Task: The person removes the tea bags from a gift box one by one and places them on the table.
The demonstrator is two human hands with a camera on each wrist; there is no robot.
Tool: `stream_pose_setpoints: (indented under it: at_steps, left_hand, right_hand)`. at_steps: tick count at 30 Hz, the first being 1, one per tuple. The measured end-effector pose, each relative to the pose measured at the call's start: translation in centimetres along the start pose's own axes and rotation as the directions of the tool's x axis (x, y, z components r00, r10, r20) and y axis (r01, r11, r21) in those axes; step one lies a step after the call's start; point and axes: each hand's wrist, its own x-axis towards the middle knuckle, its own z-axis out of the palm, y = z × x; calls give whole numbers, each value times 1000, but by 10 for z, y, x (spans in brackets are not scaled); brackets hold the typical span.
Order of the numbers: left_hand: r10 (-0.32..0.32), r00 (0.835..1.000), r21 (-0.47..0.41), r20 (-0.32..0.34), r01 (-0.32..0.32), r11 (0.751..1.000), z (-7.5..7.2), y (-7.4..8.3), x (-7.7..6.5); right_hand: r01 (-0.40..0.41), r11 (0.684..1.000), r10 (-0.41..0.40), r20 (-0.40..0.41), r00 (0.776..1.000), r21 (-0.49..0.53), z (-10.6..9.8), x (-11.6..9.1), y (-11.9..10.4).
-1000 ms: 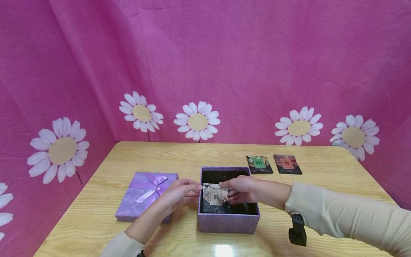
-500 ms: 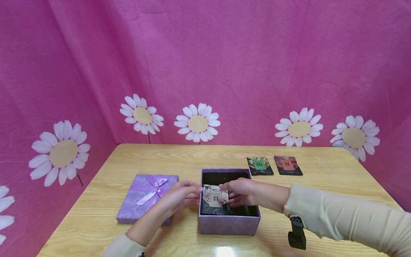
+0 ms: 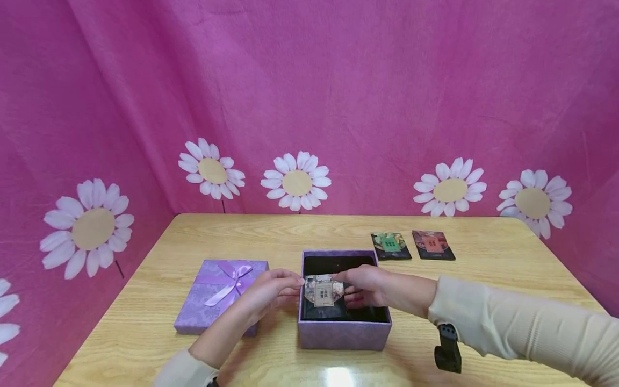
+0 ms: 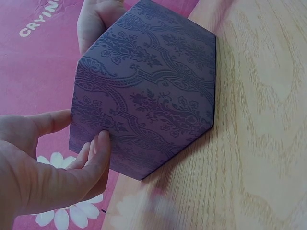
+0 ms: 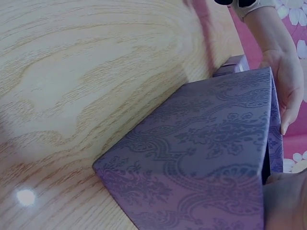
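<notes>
The purple patterned box [image 3: 344,336] stands uncovered on the table, its inside black. My right hand [image 3: 365,285] reaches over its right wall and pinches a black packet with a floral print and beige label [image 3: 324,294] by its right side, thumb at the upper corner. That packet fills the left part of the box opening. The right fingers under it are partly hidden; in the right wrist view the box wall covers most of this hand. My left hand [image 4: 62,167] touches the box's left side [image 4: 144,96], fingertips on the outer wall and at the rim.
Left of the box lies its purple lid [image 3: 213,295] with a ribbon bow [image 3: 235,277], under the left forearm. Behind the box to the right lie a green-labelled packet [image 3: 390,246] and a red-labelled packet [image 3: 433,245]. Pink flowered cloth [image 3: 367,107] hangs behind the table.
The beige-labelled packet has shifted slightly left and up in the box, its left edge now at the rim, with the right hand still on it. The left hand has stayed in place.
</notes>
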Motion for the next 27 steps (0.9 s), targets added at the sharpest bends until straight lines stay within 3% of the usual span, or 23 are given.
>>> stream_pose_setpoints:
  at_steps: [10,15,22,27]
  left_hand:
    - [0,1000,-2,6,0,1000,0,0,1]
    - [-8,1000,-2,-10,8,1000,-1,0,2]
    - [0,1000,-16,7,0,1000,-1,-1,2]
    - [9,1000,-38,28,-7,999,-2,-2,2]
  right_hand:
    - [41,999,-42,116,992,13,1,3,-2]
    - [60,997,-53,159,986,-41,6,7,-10]
    - [133,975,-105,160,982,-178,15,11,-21]
    - [138,974,-110,159,981,-180,23,14,-18]
